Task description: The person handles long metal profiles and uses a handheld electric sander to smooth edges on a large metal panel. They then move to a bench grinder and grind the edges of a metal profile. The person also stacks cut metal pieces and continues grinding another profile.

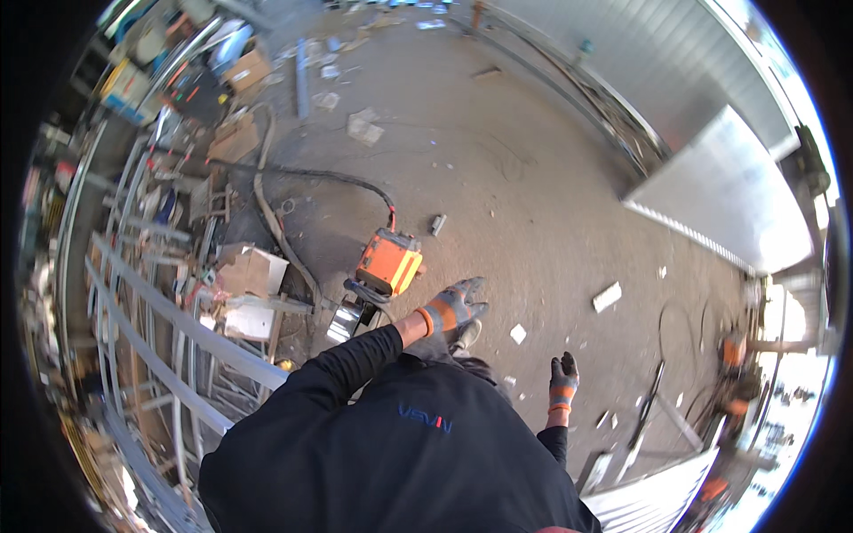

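My left hand (455, 305), in a grey and orange work glove, is held out over the floor in front of me with its fingers spread. Nothing is in it. Just left of that hand stands an orange box-shaped machine (384, 264) with yellow stripes, apart from the fingers. A thick dark cable (333, 176) runs from its far end to the left. My right hand (563, 380), gloved the same way, hangs out at my right side. Its fingers are loosely bent and apart, holding nothing. One of my shoes (469, 334) shows below the left hand.
Metal rails (191, 329) and a cardboard box (251, 269) crowd the left side. A grey hose (271, 213) crosses the floor there. At right stands a large sheet-metal panel (729, 195); scraps such as a white block (607, 297) lie about. A ribbed white panel (653, 497) is near right.
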Demonstrator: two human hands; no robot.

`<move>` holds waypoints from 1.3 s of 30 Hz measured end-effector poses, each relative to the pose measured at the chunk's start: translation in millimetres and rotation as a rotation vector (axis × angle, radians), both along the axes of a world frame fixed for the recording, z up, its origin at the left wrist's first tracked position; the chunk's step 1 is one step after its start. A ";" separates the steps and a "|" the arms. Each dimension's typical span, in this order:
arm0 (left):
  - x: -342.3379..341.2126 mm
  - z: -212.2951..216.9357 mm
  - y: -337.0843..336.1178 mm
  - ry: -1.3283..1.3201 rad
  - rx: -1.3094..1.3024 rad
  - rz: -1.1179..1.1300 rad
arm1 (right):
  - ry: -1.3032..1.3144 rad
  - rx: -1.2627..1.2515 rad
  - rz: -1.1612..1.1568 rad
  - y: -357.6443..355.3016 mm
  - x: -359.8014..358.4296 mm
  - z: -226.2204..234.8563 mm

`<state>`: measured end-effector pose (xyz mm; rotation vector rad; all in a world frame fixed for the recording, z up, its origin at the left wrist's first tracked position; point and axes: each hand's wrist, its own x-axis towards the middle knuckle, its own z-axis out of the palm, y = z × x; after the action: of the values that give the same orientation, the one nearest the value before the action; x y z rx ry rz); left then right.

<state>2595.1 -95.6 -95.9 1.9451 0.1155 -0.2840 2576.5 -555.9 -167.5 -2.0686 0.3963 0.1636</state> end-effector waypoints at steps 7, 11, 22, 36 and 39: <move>120.6 -30.9 109.0 0.180 0.187 0.377 | 0.111 -0.115 0.539 140.4 388.0 19.5; 210.1 -62.0 194.2 0.176 0.048 0.437 | -0.595 -0.727 1.166 232.8 556.1 -45.6; 443.9 40.1 485.1 -0.045 0.147 0.857 | 0.675 -0.260 1.101 448.5 732.1 -171.2; 656.2 3.6 916.0 0.230 0.065 0.986 | 0.459 -0.162 1.046 1192.7 1183.5 -171.5; 674.7 -26.6 1033.0 0.260 0.011 1.141 | 0.428 0.056 1.060 1388.5 1209.6 -129.2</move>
<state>3269.9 937.4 -122.5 1.5560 1.3269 0.2327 3786.2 832.5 -296.7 -1.9804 -0.4939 1.2335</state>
